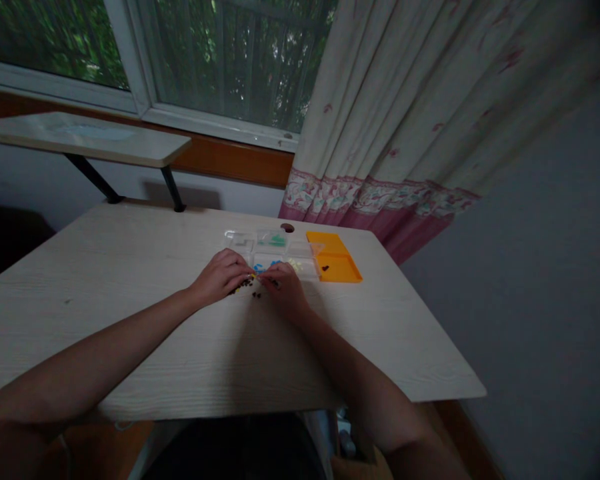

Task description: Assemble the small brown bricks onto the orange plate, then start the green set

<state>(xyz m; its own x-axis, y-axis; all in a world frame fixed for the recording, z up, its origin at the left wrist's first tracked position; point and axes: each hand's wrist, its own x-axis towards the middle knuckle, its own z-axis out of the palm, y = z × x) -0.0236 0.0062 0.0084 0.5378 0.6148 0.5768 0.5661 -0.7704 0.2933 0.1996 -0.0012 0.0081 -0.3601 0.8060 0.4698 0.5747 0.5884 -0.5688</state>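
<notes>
My left hand (223, 276) and my right hand (285, 288) come together over the middle of the table, fingertips almost meeting. Each has its fingers closed in a pinch. A speck of yellow shows between the fingertips, but it is too small to name. Beneath and beside my left hand lies a loose group of small dark brown pieces (248, 282) with some yellow among them. A few more dark pieces (257, 295) lie just nearer to me. Right behind the hands are small blue pieces (259, 267) in a clear compartment, partly hidden by my fingers.
The clear sectioned tray (253, 247) also holds green pieces (279, 241) and pale yellow pieces (296, 265). To its right lies an orange tray (347, 269) with a dark piece (325, 268) in it. A raised shelf (130, 150) stands at the back left; a curtain (370, 160) hangs behind.
</notes>
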